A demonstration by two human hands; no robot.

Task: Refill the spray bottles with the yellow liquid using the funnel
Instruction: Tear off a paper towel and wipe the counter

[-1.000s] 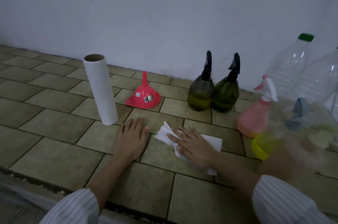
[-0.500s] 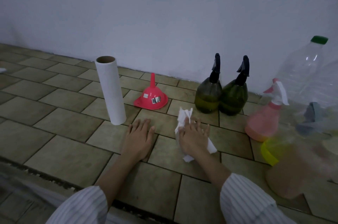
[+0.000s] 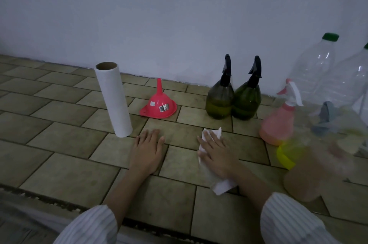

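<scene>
Two dark green spray bottles (image 3: 233, 99) with black triggers stand side by side near the wall, each part full of yellowish liquid. A pink spray bottle (image 3: 278, 122) with a white trigger stands to their right. The red funnel (image 3: 159, 105) sits upside down on the tiles, spout up. My right hand (image 3: 216, 151) lies flat on a white paper towel (image 3: 221, 186), pressing it against the tiled floor (image 3: 59, 168). My left hand (image 3: 147, 148) rests flat on the tiles, fingers straight, holding nothing.
A paper towel roll (image 3: 113, 100) stands upright left of the funnel. Large clear plastic bottles (image 3: 312, 70) with green caps stand at the far right. A blurred yellow object (image 3: 286, 154) and a grey-topped item (image 3: 326, 116) lie near the right edge.
My right hand has slid the paper towel across the tiles, from spread out, to bunched further away, to flattened under my palm now. My left hand has stayed put.
</scene>
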